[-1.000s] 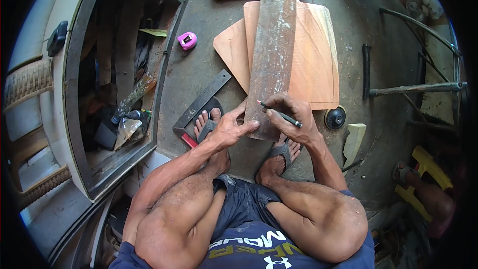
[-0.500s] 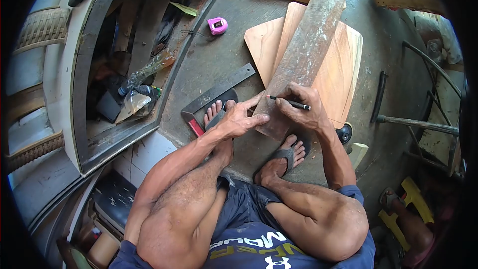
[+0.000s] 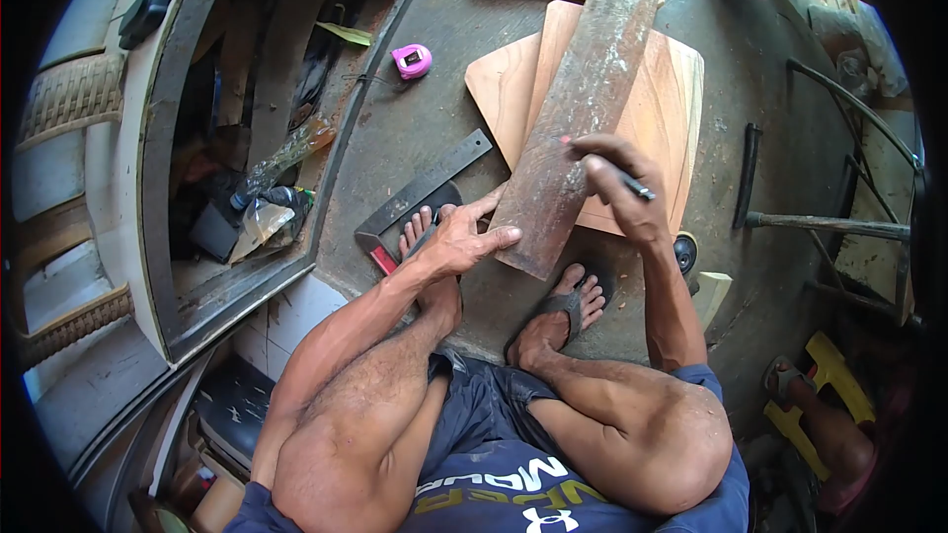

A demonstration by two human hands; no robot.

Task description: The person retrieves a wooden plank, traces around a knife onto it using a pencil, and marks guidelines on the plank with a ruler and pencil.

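Observation:
A long, worn plank [image 3: 592,69] slants up and away from me, resting across light wooden boards [image 3: 504,89]. My left hand [image 3: 469,239] grips the plank's near left corner, thumb on top and fingers at its edge. In my right hand [image 3: 627,188] is a dark pencil [image 3: 637,186], pinched over the plank's right side, its reddish tip near the surface. Left of the plank, a metal try square [image 3: 425,188] with a red part lies by my left foot.
A pink tape measure [image 3: 412,61] lies on the floor at upper left. An open cabinet frame [image 3: 326,188] holding scraps is on the left. On the right are a black disc [image 3: 684,252], metal bars [image 3: 829,226] and another person's foot [image 3: 780,380].
The camera view swung, then partly back. My right hand with the pencil has moved up the plank, away from my left hand, which still holds the near corner.

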